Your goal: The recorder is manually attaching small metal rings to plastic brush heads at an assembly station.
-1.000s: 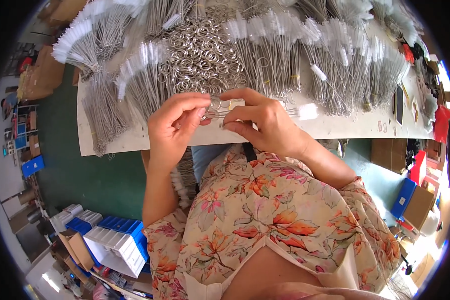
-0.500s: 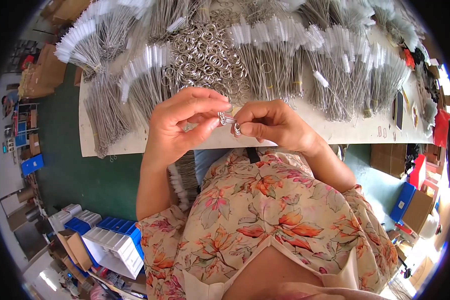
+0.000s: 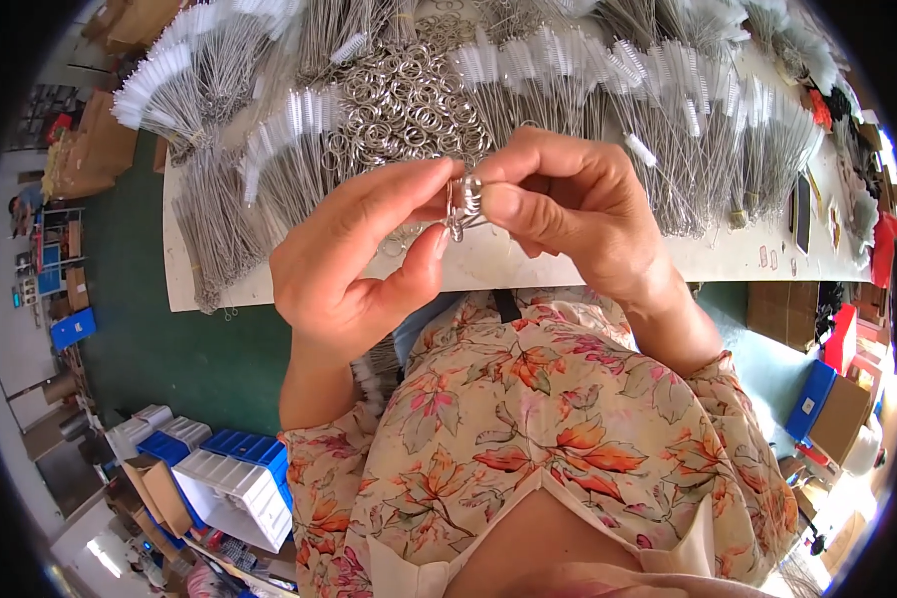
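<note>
Thumb and forefinger of the left hand [image 3: 354,269] and of the right hand [image 3: 558,204] pinch one small shiny metal ring [image 3: 460,204] between them, held up over the table edge. Both hands have risen closer to the camera than half a second ago. Behind lies a heap of rings [image 3: 404,105] on the white table [image 3: 528,261], flanked by wire brushes [image 3: 668,110]. Blue and white bins [image 3: 231,473] stand on the green floor [image 3: 184,349].
</note>
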Demonstrator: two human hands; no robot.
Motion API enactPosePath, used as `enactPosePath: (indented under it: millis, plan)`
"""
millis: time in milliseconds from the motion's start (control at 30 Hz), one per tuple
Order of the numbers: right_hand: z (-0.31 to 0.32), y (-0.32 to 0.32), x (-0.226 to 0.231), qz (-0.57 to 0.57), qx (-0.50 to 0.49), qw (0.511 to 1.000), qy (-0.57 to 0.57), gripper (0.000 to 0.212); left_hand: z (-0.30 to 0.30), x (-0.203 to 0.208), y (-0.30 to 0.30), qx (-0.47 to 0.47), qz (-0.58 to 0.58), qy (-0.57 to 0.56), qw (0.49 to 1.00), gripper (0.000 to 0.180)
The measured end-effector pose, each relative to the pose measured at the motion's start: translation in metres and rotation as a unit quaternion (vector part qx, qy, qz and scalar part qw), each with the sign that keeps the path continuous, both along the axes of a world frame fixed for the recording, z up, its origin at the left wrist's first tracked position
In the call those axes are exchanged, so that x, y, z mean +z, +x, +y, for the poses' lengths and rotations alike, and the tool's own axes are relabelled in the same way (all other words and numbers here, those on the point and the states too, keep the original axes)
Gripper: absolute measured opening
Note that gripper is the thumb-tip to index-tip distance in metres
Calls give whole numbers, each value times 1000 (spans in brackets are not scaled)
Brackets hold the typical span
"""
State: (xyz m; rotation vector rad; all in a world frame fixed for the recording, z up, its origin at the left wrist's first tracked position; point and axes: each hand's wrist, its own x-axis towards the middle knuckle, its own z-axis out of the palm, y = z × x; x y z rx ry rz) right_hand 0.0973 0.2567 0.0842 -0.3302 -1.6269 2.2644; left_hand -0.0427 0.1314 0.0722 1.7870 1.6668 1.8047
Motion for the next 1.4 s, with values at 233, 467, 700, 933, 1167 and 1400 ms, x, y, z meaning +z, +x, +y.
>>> enactPosePath:
  millis: [233,467,700,933,1167,1400]
  plan:
    - [4,-8,0,-3,-6,999,38,12,10,4,-4,15,25,32,999,28]
    - [6,-6,-3,10,-29,994,106,12,10,24,-13,-37,56,-58,996,29]
    - [4,-3,-4,34,-17,998,48,14,15,26,-11,-54,-76,-67,993,29]
    - [3,-11,-10,46,-72,994,66,14,19,21,-12,-59,-50,-68,995,31]
    - [14,-8,-11,48,-15,998,41,13,23,18,-10,-40,-44,-58,997,29]
    - [18,-8,-14,-1,25,999,31,17,24,17,-9,-15,-8,-55,998,24]
